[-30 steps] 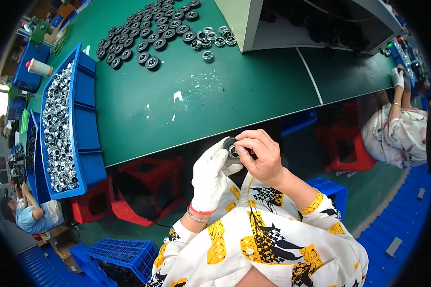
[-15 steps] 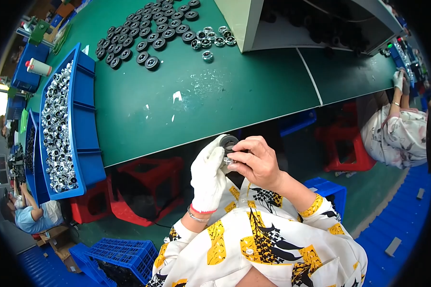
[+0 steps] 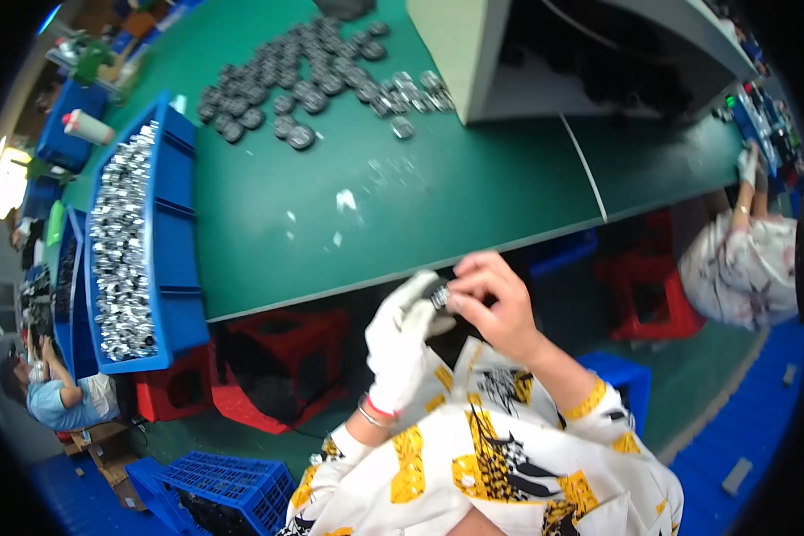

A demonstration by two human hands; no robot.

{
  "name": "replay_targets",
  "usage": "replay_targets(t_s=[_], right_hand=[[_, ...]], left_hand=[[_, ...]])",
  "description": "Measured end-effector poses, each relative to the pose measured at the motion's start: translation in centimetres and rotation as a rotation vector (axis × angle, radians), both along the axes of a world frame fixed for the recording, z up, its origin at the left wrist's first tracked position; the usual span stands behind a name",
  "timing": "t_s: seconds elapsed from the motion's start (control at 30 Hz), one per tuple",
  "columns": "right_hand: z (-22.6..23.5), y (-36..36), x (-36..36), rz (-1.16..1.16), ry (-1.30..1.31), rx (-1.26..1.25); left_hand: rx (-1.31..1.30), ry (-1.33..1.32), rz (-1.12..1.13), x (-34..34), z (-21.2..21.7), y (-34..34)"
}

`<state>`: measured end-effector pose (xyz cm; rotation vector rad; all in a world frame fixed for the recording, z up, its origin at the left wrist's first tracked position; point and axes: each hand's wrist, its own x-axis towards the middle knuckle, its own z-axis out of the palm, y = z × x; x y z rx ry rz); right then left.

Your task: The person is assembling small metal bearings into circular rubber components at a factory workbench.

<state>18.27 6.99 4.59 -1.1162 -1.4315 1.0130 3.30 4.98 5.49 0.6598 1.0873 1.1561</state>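
Note:
My left hand (image 3: 398, 339), in a white glove, is closed around a small black wheel (image 3: 437, 292) just off the table's front edge. My bare right hand (image 3: 498, 308) has its thumb and fingers pinched at a shiny silver hub (image 3: 441, 297) against that wheel. Motion blur and my fingers hide how far the hub sits inside the black part. Many black wheels (image 3: 301, 137) lie grouped at the far side of the green table (image 3: 268, 268). Beside them are several loose silver hubs (image 3: 403, 128).
A blue bin (image 3: 174, 241) full of silver hubs stands at the left. A pale box-like housing (image 3: 438, 54) with a dark opening rises at the back right. Red stools (image 3: 277, 406) stand under the table. Another person (image 3: 741, 259) works at the far right.
The black wheel has been tilted in my left hand, and its open face no longer shows. My right fingers stay at the hub. The whole view has shifted slightly and blurred.

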Motion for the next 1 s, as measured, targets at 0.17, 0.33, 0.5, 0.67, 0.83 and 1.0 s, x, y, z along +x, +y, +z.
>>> replay_targets(t_s=[0.17,0.33,0.5,0.67,0.83,1.0], right_hand=[[-1.5,0.3,-0.2,0.030,-0.247,0.294],[-0.3,-0.3,-0.8,-0.060,-0.396,0.378],[-1.0,-0.2,-0.6,0.032,-0.470,0.497],[-0.6,-0.2,-0.5,0.019,-0.312,0.304],[-0.4,-0.2,-0.6,-0.010,-0.335,0.344],[-0.5,-0.6,-0.3,-0.043,-0.334,0.398]], left_hand=[[-0.046,-0.173,-0.045,-0.4,-1.8,-0.1],[-0.085,-0.391,-0.074,-0.4,-2.2,0.0],[-0.112,-0.453,-0.122,-1.1,-2.3,0.4],[-0.145,-0.608,-0.050,-0.7,-2.4,0.4],[-0.045,-0.420,-0.028,-0.4,-1.6,0.6],[-0.007,-0.223,-0.053,-0.3,-0.5,0.1]])
